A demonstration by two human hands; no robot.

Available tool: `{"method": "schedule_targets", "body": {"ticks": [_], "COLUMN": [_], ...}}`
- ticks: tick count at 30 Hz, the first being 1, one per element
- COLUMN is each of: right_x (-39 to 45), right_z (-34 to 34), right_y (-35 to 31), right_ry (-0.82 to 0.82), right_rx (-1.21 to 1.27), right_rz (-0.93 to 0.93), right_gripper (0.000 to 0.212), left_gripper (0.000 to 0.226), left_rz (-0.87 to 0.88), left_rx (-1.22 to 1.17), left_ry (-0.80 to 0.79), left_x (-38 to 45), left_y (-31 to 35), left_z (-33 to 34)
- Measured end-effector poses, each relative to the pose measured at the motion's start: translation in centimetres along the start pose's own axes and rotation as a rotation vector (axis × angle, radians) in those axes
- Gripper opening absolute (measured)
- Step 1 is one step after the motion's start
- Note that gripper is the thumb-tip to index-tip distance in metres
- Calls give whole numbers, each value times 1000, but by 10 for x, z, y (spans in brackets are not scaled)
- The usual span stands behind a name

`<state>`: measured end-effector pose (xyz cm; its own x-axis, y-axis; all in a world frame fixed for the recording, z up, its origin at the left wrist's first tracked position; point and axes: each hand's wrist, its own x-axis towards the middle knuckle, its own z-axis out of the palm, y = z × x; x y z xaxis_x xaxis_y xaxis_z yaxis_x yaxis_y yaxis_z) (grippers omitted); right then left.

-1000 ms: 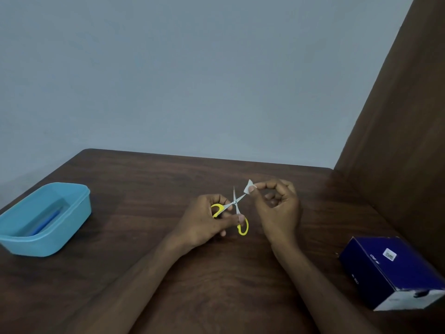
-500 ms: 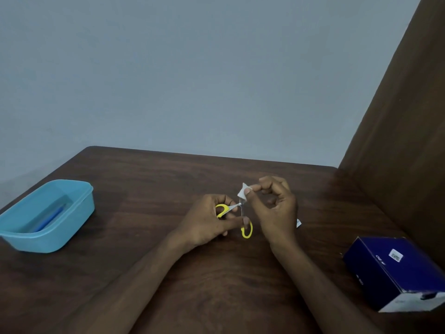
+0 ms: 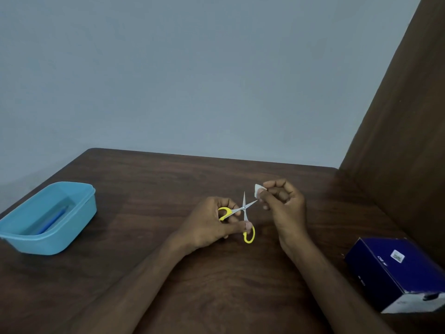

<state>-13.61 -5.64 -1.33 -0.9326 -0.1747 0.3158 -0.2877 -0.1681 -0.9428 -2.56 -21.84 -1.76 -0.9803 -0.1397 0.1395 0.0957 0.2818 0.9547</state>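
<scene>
My left hand [image 3: 207, 225] grips small scissors [image 3: 244, 212] with yellow handles; their steel blades stand apart, pointing up and to the right. My right hand [image 3: 283, 208] pinches a small white paper scrap [image 3: 258, 191] between thumb and forefinger, just right of the blade tips. Both hands hover over the middle of the dark wooden table [image 3: 168, 184].
A light blue plastic tub [image 3: 79, 213] with a blue pen-like stick [image 3: 51, 221] inside sits at the table's left edge. A dark blue cardboard box [image 3: 395, 273] lies at the right. A brown wooden panel [image 3: 404, 141] rises along the right side; a grey wall stands behind.
The scissor blades, closed on the paper half a second ago, now stand apart. My right hand with the scrap has moved slightly right, away from the blades.
</scene>
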Motion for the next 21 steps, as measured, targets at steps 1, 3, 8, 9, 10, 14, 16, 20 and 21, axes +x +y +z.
{"method": "schedule_targets", "body": {"ticks": [1, 3, 8, 9, 10, 14, 16, 20, 21], "right_x": [0, 2, 0, -1, -1, -3, -5, -5, -4], "right_z": [0, 1, 0, 0, 0, 1, 1, -2, -2], "right_y": [-2, -2, 2, 2, 1, -3, -6, -13, -16], "right_ry": [-25, -50, -129, -153, -175, -264, -299, -337, -346], "right_rx": [29, 44, 52, 62, 57, -18, -12, 70, 125], "right_rz": [8, 9, 102, 120, 123, 122, 159, 271, 320], "right_gripper": [18, 15, 25, 25, 25, 34, 30, 32, 31], "left_gripper": [37, 38, 37, 37, 37, 37, 35, 31, 30], "left_rz": [3, 6, 0, -2, -1, 5, 10, 4, 3], "left_rx": [6, 28, 46, 48, 53, 76, 86, 61, 54], "left_ry": [-1, 1, 9, 16, 18, 30, 29, 18, 14], "left_x": [0, 0, 0, 0, -1, -1, -1, -1, -2], "left_y": [0, 0, 0, 0, 1, 0, 1, 1, 2], "left_z": [0, 0, 0, 0, 0, 0, 0, 2, 2]}}
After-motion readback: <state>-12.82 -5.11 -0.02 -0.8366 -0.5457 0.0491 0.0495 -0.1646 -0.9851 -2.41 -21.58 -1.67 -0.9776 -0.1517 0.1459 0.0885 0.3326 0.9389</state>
